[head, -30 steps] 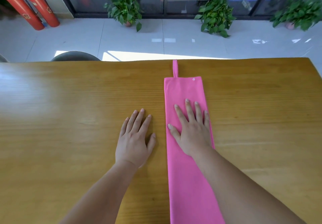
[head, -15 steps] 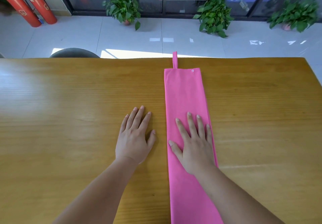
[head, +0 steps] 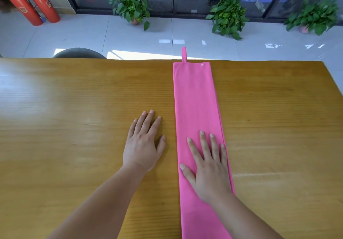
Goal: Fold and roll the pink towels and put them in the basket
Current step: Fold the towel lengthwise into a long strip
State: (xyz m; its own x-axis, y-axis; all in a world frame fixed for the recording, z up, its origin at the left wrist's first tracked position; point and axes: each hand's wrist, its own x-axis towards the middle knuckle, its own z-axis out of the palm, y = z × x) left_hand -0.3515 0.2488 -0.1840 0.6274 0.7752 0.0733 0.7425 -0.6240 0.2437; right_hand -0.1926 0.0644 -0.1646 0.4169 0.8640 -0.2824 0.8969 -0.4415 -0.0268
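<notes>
A pink towel (head: 196, 99), folded into a long narrow strip, lies lengthwise on the wooden table (head: 74, 108), running from the far edge toward me. Its hanging loop sticks out past the far table edge, and a small white snap shows at its far right corner. My right hand (head: 207, 166) lies flat on the strip with straight, spread fingers, pressing it down. My left hand (head: 143, 142) rests flat on the bare wood just left of the towel, not touching it. No basket is in view.
Beyond the table's far edge is a tiled floor with three potted plants (head: 228, 14) along a glass wall and two red fire extinguishers (head: 39, 2) at the far left. A dark chair back (head: 79, 53) rises behind the far edge.
My right hand has slid along the towel toward me, flat on the fabric. My left hand has stayed on the wood beside it.
</notes>
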